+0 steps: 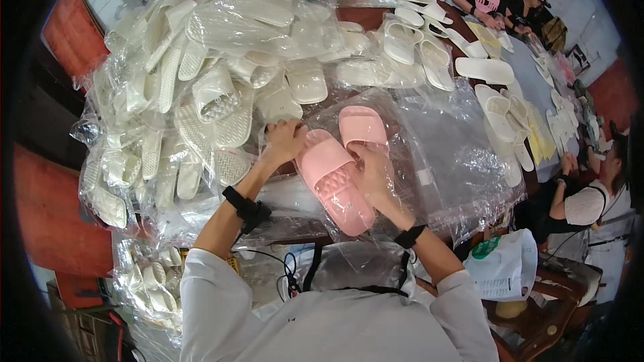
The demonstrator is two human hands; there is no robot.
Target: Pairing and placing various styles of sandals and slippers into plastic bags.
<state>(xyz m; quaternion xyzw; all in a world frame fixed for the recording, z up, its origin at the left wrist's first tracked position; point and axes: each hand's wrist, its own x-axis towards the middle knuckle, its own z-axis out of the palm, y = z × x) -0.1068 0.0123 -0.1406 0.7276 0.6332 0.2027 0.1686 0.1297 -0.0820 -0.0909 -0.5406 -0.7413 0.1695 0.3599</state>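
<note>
Two pink slippers [339, 174] of smooth moulded foam lie side by side at the middle of the counter [365, 17], half inside a crinkled clear plastic bag [449, 161] that spreads glossy and wrinkled to the right. The nearer slipper shows a wide strap with a quilted, diamond-patterned surface and a rounded sole; the farther one points away, its footbed plain and softly curved. The left hand [285, 141] is curled closed at the heel end of the nearer slipper, pinching its edge together with the film. The right hand [377, 177] lies over the slipper's right side, fingers bent and gripping it through the plastic, so the skin looks hazy under the sheet. Both wrists carry black bands, and white sleeves come in from the lower edge. To the left rises a heap of white slippers [201, 87], each pair sealed in thin shiny bags, their soles ribbed or gridded. More unbagged white slippers [486, 70] lie flat farther along the counter, where other people sit at the right and far ends.
</note>
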